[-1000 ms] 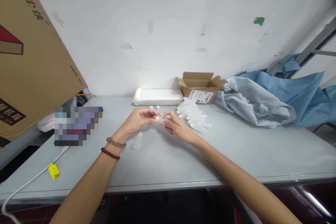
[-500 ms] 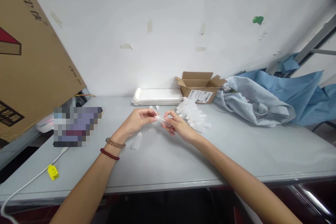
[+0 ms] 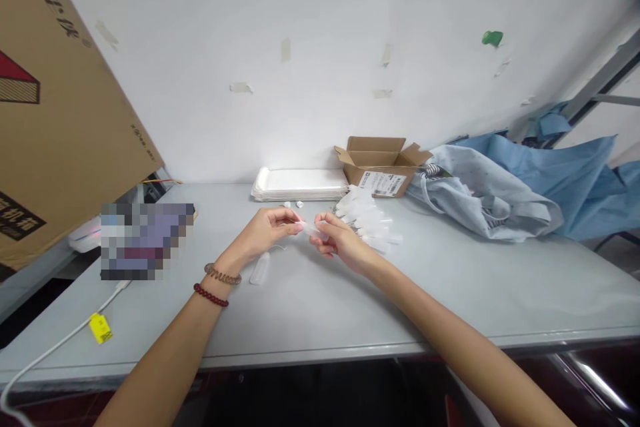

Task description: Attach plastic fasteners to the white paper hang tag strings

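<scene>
My left hand (image 3: 267, 232) is closed in a pinch at the left end of a small translucent plastic bottle (image 3: 311, 229). My right hand (image 3: 340, 238) has its fingers wrapped round the bottle's right end, so part of it is hidden. The hands almost meet above the grey table. Below my left hand lies a clear flat bottle (image 3: 259, 269) with a thin white strand curving from its top. Just behind my right hand is a pile of similar translucent pieces (image 3: 363, 203). Two small white bits (image 3: 299, 204) rest behind my left hand.
A stack of white padded envelopes (image 3: 305, 181) and an open cardboard box (image 3: 377, 167) stand against the wall. Pale blue cloth (image 3: 490, 193) covers the back right. On the left are a blurred-out device (image 3: 150, 240), a white cable (image 3: 65, 335) and a tall carton (image 3: 65, 113).
Both hands have shifted very slightly to the right with the bottle between them. Their grips look much the same, and the things on the table have stayed put.
</scene>
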`<action>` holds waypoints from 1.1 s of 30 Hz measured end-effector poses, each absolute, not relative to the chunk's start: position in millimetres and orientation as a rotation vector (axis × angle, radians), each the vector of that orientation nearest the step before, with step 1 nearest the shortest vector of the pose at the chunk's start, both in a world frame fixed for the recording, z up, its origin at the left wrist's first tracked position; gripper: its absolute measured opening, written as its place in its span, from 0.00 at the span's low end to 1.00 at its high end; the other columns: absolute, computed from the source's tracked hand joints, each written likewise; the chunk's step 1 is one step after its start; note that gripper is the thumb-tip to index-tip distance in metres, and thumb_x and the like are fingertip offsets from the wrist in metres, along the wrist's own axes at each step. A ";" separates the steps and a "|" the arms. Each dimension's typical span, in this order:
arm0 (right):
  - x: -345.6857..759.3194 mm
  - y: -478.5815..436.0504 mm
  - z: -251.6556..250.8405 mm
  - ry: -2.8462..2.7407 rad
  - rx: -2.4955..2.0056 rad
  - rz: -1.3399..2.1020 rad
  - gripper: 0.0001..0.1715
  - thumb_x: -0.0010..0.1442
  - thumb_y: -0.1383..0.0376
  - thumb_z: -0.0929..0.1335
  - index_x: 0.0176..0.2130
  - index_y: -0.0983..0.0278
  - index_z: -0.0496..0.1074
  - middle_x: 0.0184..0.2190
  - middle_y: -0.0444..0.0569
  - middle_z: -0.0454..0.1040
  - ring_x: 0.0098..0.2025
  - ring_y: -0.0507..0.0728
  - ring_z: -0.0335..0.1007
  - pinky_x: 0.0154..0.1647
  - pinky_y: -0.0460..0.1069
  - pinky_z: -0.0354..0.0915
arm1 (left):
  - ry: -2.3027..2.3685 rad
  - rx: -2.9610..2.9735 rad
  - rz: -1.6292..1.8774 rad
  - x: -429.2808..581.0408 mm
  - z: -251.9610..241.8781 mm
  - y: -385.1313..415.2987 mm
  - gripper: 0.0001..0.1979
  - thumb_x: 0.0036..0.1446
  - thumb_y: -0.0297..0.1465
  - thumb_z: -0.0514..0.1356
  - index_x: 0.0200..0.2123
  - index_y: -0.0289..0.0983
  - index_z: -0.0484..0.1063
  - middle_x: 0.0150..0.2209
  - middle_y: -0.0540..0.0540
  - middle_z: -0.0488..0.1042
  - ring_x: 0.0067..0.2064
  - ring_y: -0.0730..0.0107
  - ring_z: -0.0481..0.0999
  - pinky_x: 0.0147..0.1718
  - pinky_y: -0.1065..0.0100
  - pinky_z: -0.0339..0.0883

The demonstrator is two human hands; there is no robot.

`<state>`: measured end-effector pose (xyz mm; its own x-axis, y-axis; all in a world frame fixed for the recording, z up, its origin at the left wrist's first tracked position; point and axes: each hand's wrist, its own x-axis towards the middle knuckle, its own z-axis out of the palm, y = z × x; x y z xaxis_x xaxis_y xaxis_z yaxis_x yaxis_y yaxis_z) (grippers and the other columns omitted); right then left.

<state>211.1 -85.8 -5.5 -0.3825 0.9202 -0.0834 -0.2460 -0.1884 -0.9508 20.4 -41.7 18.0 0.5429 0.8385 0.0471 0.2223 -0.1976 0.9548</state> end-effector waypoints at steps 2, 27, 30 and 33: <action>210.6 -84.2 -8.1 -1.131 -0.896 1.734 0.13 0.57 0.56 0.64 0.35 0.59 0.53 0.21 0.36 0.61 0.17 0.46 0.43 0.21 0.43 0.46 | 0.881 1.710 0.731 20.9 17.5 -41.3 0.13 0.48 0.39 0.66 0.34 0.36 0.75 0.37 0.45 0.75 0.40 0.63 0.72 0.40 0.64 0.63; 205.2 -86.7 -23.8 -1.764 -1.241 0.528 0.12 0.62 0.61 0.62 0.45 0.63 0.63 0.41 0.53 0.73 0.32 0.55 0.67 0.33 0.50 0.62 | 0.932 1.621 0.685 23.3 20.0 -45.0 0.20 0.55 0.45 0.58 0.25 0.33 0.71 0.24 0.46 0.71 0.25 0.72 0.71 0.26 0.68 0.67; 206.1 -86.5 -22.4 -1.721 -1.254 0.534 0.12 0.62 0.59 0.62 0.43 0.63 0.64 0.37 0.51 0.73 0.29 0.55 0.66 0.33 0.50 0.61 | 0.909 1.711 0.704 23.1 19.4 -44.9 0.17 0.55 0.43 0.58 0.30 0.34 0.73 0.27 0.45 0.73 0.29 0.70 0.72 0.30 0.67 0.68; 206.4 -85.9 -19.5 -1.665 -1.263 0.611 0.11 0.62 0.58 0.62 0.41 0.63 0.65 0.34 0.49 0.74 0.30 0.55 0.66 0.32 0.50 0.60 | 0.869 1.741 0.747 23.7 18.3 -45.4 0.15 0.55 0.41 0.59 0.36 0.35 0.73 0.31 0.45 0.74 0.34 0.67 0.73 0.33 0.66 0.68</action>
